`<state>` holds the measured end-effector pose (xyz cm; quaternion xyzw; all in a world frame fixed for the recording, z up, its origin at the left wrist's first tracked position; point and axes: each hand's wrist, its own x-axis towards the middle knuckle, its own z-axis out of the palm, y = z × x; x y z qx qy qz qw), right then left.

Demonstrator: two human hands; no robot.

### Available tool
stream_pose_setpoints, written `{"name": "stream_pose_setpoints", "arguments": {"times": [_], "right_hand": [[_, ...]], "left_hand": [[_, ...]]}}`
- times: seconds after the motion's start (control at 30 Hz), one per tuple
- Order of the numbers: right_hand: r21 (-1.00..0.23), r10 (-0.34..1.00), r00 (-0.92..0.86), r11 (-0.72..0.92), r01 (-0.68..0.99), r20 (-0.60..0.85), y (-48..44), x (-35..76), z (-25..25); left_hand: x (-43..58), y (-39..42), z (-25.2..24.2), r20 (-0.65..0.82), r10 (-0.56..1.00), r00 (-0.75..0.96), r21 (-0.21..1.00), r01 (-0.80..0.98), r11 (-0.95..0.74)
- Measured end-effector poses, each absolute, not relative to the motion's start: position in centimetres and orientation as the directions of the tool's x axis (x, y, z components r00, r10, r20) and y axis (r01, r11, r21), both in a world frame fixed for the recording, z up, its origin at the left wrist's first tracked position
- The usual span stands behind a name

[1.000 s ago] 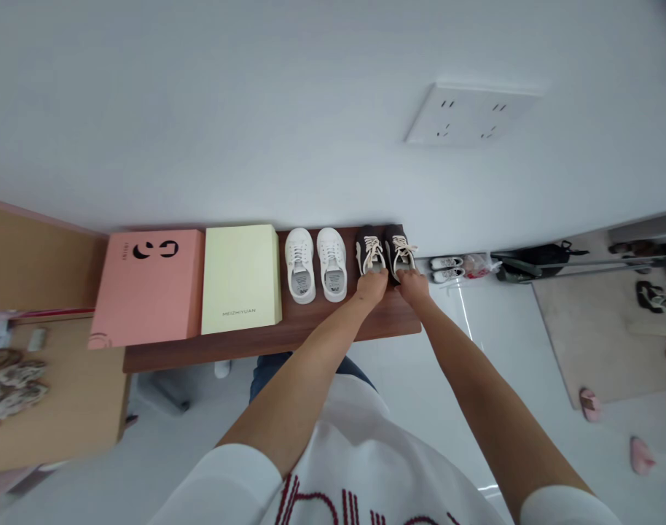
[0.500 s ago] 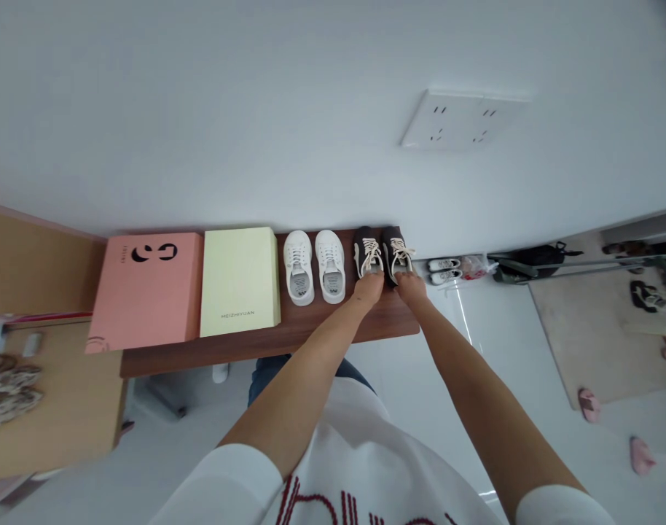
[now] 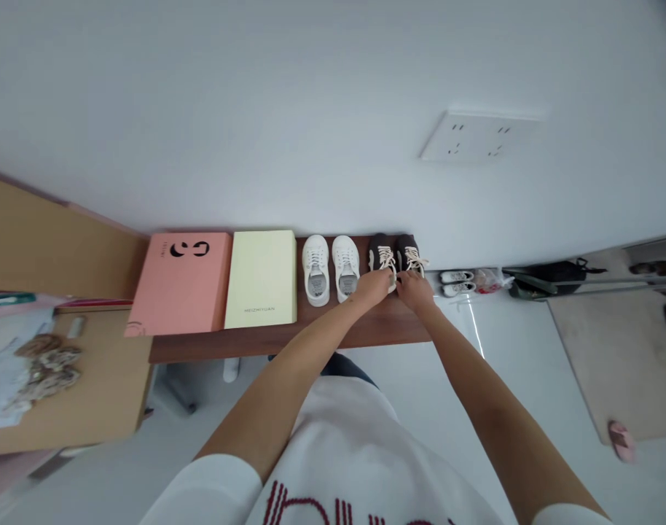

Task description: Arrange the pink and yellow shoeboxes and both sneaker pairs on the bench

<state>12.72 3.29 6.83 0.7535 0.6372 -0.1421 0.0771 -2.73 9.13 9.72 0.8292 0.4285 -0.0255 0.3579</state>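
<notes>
A pair of dark brown shoes with cream laces stands at the right end of a dark wooden bench, toes toward the wall. My left hand rests on the heel of the left shoe, fingers curled over it. On the heel of the right shoe lies my right hand, closed the same way. A pair of white sneakers sits just left of the dark pair.
A pale yellow box and a pink box lie on the bench to the left. A tan table with clutter stands at far left. White shoes, a black bag and a mat are on the floor at right.
The view has shifted, so everything sits a little further right. Both hands stay on the heels of the dark shoes against the wall.
</notes>
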Motion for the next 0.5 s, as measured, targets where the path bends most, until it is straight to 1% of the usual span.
{"name": "stream_pose_setpoints", "arguments": {"times": [0.07,0.17,0.27,0.33,0.4,0.43,0.5], "right_hand": [[-0.146,0.96,0.114,-0.155,0.977,-0.257,3.4,11.2,7.7],[-0.325,0.986,0.055,-0.104,0.94,-0.158,3.2,8.2,8.9],[-0.504,0.994,0.035,-0.085,0.86,-0.108,2.0,4.5,9.5],[-0.578,0.986,0.041,-0.127,0.806,-0.16,0.6,1.6,9.5],[-0.606,0.958,0.025,-0.201,0.77,-0.286,-1.1,-1.5,9.1],[-0.609,0.93,-0.019,-0.225,0.761,-0.367,-2.0,-3.0,8.8],[-0.636,0.852,-0.176,-0.215,0.741,-0.493,-3.6,-6.1,8.4]], "left_hand": [[-4.7,9.3,11.2,-0.314,0.737,0.599,0.618,0.718,-0.32],[-9.7,8.3,13.1,-0.274,0.785,0.555,0.723,0.657,-0.212],[-16.8,5.0,13.4,-0.329,0.826,0.457,0.775,0.631,-0.04],[-22.1,1.7,12.6,-0.392,0.844,0.366,0.767,0.637,0.081],[-27.6,-1.9,11.1,-0.431,0.856,0.287,0.747,0.645,0.16],[-30.4,-3.5,10.2,-0.428,0.878,0.215,0.728,0.658,0.193],[-35.9,-6.0,8.7,-0.399,0.916,0.031,0.68,0.68,0.274]]}}
